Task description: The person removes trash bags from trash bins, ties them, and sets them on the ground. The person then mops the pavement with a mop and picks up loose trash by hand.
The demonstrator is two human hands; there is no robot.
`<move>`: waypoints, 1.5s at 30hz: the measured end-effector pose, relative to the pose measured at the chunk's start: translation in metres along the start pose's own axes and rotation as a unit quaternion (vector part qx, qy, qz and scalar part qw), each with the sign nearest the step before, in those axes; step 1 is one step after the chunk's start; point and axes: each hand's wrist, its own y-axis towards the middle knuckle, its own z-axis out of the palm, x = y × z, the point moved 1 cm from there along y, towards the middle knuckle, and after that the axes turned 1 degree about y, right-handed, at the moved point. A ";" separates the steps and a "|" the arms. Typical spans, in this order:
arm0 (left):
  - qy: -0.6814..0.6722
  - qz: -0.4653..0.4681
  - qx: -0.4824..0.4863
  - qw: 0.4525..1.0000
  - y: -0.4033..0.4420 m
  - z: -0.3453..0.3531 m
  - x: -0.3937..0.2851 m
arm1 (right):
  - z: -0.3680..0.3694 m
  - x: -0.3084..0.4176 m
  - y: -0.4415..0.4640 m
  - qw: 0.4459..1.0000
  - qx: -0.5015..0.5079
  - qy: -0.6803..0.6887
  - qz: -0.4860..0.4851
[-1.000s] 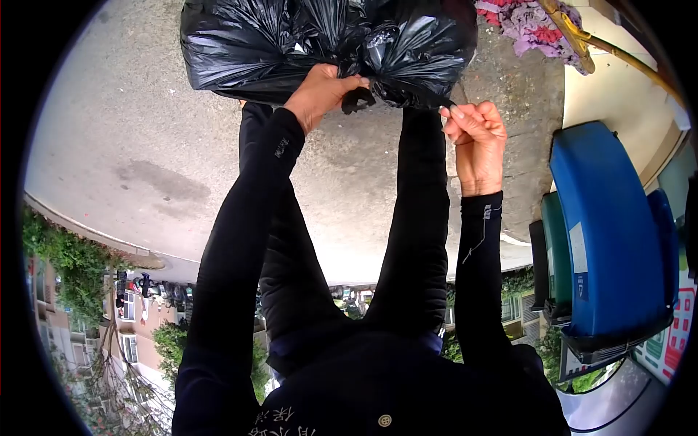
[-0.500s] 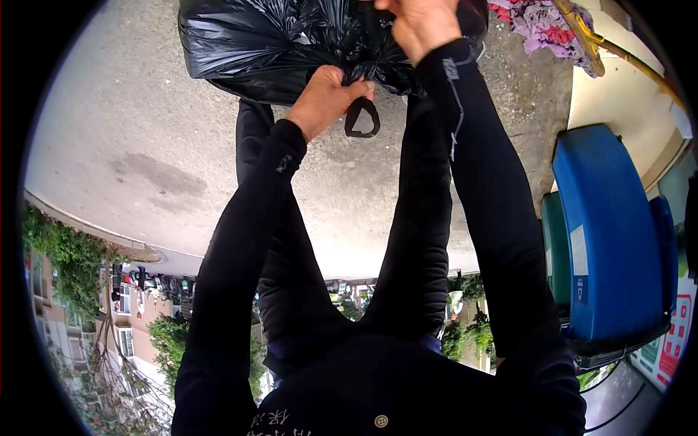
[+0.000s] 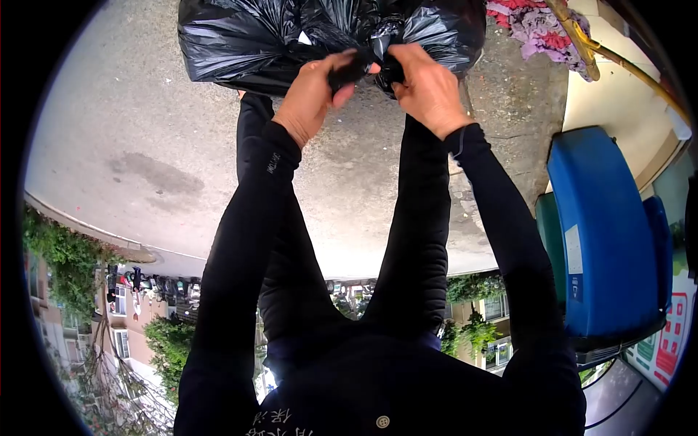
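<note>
A full, black plastic garbage bag (image 3: 233,47) lies across the top of the head view, its shiny surface creased toward a gathered middle. My left hand (image 3: 307,98) is closed around a twisted black end of the plastic, slightly blurred. Close beside it, my right hand (image 3: 430,89) grips the bunched neck of the bag with curled fingers. A knot or loop between the hands cannot be made out. The bag's far side lies beyond the frame's edge.
Grey concrete ground (image 3: 174,138) surrounds my legs. At right stand a blue wheelie bin (image 3: 607,232) and a green bin (image 3: 550,225). A wooden pole (image 3: 578,40) and pink and purple cloth (image 3: 538,29) are at the upper right.
My right hand has come down from the top edge toward my left hand. The small black loop that hung below my left hand no longer shows.
</note>
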 end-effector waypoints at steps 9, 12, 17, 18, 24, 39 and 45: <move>0.214 0.084 -0.029 0.973 0.013 0.018 0.034 | -0.034 -0.007 -0.016 0.963 -0.223 0.141 0.053; 0.248 0.148 -0.081 0.954 0.027 0.032 0.050 | -0.041 -0.006 -0.015 0.876 -0.306 0.359 0.101; 0.400 0.191 -0.358 0.822 0.051 0.066 0.053 | -0.035 -0.005 -0.022 0.899 -0.265 0.338 0.085; 0.397 0.193 -0.390 0.808 0.053 0.067 0.052 | -0.046 -0.016 -0.027 0.896 -0.295 0.320 0.092; 0.228 0.228 -0.350 0.879 0.023 0.049 0.043 | -0.091 -0.111 -0.062 0.751 -0.380 0.484 0.238; 0.135 0.087 -0.123 0.979 -0.049 0.004 0.011 | -0.073 -0.032 -0.033 0.940 0.076 -0.273 0.190; 0.151 0.073 -0.090 0.982 -0.046 0.004 0.008 | -0.086 -0.054 -0.032 0.960 -0.078 -0.239 0.124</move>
